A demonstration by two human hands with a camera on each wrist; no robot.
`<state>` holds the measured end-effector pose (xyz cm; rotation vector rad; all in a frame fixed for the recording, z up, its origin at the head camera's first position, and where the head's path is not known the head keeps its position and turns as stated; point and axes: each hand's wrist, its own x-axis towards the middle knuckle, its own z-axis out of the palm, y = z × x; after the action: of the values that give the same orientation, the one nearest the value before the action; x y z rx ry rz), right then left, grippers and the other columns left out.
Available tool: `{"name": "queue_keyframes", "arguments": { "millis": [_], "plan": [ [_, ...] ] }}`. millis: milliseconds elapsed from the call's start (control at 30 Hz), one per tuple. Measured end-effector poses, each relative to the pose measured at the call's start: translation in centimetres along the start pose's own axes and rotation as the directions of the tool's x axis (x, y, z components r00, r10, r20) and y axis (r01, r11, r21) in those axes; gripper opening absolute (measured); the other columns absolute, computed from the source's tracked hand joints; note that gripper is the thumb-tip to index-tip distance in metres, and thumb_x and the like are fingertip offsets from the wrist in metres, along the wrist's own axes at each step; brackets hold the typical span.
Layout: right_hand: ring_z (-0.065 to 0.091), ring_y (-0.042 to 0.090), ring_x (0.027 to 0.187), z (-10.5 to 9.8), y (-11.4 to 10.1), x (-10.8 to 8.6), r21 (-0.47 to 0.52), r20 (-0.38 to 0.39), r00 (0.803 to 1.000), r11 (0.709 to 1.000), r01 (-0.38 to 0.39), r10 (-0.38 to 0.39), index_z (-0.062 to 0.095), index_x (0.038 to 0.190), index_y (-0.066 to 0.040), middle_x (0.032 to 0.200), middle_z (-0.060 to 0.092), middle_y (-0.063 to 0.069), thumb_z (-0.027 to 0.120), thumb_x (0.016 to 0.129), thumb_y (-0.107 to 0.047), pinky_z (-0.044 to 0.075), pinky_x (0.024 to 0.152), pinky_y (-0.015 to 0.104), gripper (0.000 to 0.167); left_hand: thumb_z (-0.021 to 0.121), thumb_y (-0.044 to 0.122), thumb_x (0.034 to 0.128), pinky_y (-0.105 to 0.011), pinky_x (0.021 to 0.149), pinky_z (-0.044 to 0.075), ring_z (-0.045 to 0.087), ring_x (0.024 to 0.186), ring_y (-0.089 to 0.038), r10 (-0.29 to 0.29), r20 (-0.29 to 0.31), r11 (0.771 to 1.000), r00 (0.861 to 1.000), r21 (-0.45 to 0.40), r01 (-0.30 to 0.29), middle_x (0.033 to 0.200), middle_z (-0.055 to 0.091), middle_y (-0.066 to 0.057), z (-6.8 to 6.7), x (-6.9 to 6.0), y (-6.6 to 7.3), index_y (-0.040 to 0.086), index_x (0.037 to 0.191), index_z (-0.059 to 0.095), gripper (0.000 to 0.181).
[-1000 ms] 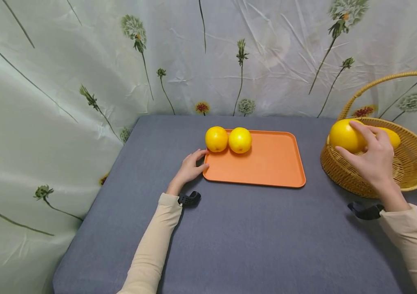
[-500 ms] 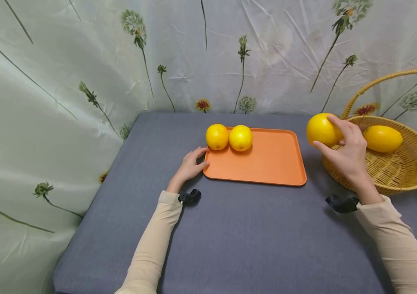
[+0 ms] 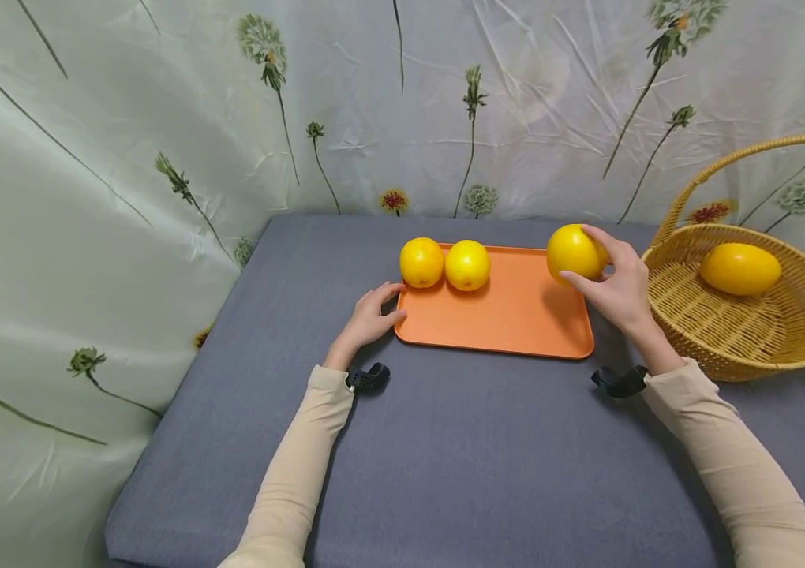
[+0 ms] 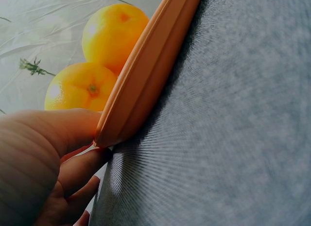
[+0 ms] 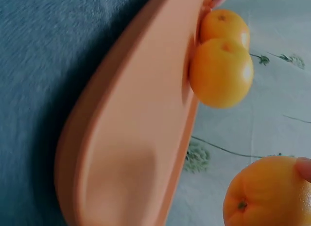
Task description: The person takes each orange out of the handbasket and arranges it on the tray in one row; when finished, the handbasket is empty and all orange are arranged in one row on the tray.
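Observation:
The right hand (image 3: 619, 285) holds an orange (image 3: 576, 252) between thumb and fingers, above the right end of the orange tray (image 3: 509, 312); the tray's surface shows a shadow beneath. In the right wrist view that orange (image 5: 267, 194) hangs apart from the tray (image 5: 131, 119). Two more oranges, one at the tray's back left corner (image 3: 421, 263) and one beside it (image 3: 468, 266), rest on the tray. At its left edge, the left hand (image 3: 368, 317) touches the rim with thumb and fingertips; the left wrist view shows its thumb (image 4: 73, 129) against the rim.
Right of the tray stands a wicker basket (image 3: 743, 367) with a tall handle, holding a yellow oval fruit (image 3: 740, 269). A curtain with a flower print (image 3: 346, 95) hangs behind and left of the grey table (image 3: 481, 457).
The right hand has carried its orange leftward from over the basket to above the tray's right end. The left hand stays at the tray's left edge.

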<state>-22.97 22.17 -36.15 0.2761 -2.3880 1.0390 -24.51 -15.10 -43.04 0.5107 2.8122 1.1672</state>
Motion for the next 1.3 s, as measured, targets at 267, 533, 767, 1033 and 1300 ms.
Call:
{"name": "queue_keyframes", "arguments": {
  "millis": [267,533,767,1033,1300],
  "plan": [
    [0.062,0.042,0.098,1.7,0.1,0.6,0.042,0.155,0.977,0.988,-0.151,0.143,0.048,0.137,-0.019,0.129,0.056,0.022,0.075,0.078,-0.027,0.039,0.071,0.010,0.066,0.058,0.019,0.0898,-0.051,0.119,0.014,0.026,0.144,-0.031,-0.008,-0.002,1.000,1.000,0.003,0.008,0.143,0.048,-0.014,0.0,0.1,0.0,0.004,0.136,0.047,0.050],
    [0.048,0.039,0.122,3.1,0.3,1.2,0.055,0.359,0.883,0.938,-0.343,0.302,0.035,0.145,-0.020,0.140,0.046,0.023,0.069,0.082,-0.039,0.049,0.074,0.028,0.074,0.059,0.018,0.0896,-0.051,0.119,0.013,0.026,0.144,-0.030,-0.006,-0.005,1.000,1.000,-0.001,0.006,0.142,0.048,-0.014,0.1,0.1,0.0,0.003,0.136,0.047,0.050],
    [0.045,0.041,0.126,4.2,-0.3,1.9,-0.004,0.460,0.814,0.917,-0.398,0.355,0.028,0.148,-0.019,0.143,0.041,0.026,0.063,0.085,-0.045,0.058,0.068,0.030,0.077,0.058,0.019,0.0903,-0.050,0.120,0.013,0.026,0.144,-0.029,-0.015,0.003,1.000,1.000,-0.002,0.015,0.143,0.047,-0.013,0.0,0.0,0.0,0.005,0.136,0.046,0.050],
    [0.055,0.038,0.110,4.1,-0.7,2.9,-0.065,0.620,0.720,0.935,-0.349,0.311,0.018,0.151,-0.017,0.146,0.033,0.026,0.056,0.087,-0.051,0.058,0.070,0.033,0.081,0.058,0.020,0.0905,-0.049,0.120,0.013,0.025,0.145,-0.028,-0.019,0.008,1.000,1.000,-0.004,0.019,0.143,0.047,-0.013,0.2,0.0,0.1,0.005,0.137,0.046,0.050],
    [0.044,0.038,0.124,4.4,-0.8,3.0,-0.058,0.656,0.707,0.951,-0.304,0.266,0.014,0.152,-0.015,0.147,0.032,0.027,0.060,0.088,-0.043,0.055,0.078,0.032,0.084,0.058,0.020,0.0908,-0.049,0.120,0.013,0.025,0.145,-0.028,-0.019,0.008,1.000,1.000,0.001,0.019,0.144,0.047,-0.013,0.1,0.0,0.0,0.005,0.137,0.046,0.050]
  ]
}}
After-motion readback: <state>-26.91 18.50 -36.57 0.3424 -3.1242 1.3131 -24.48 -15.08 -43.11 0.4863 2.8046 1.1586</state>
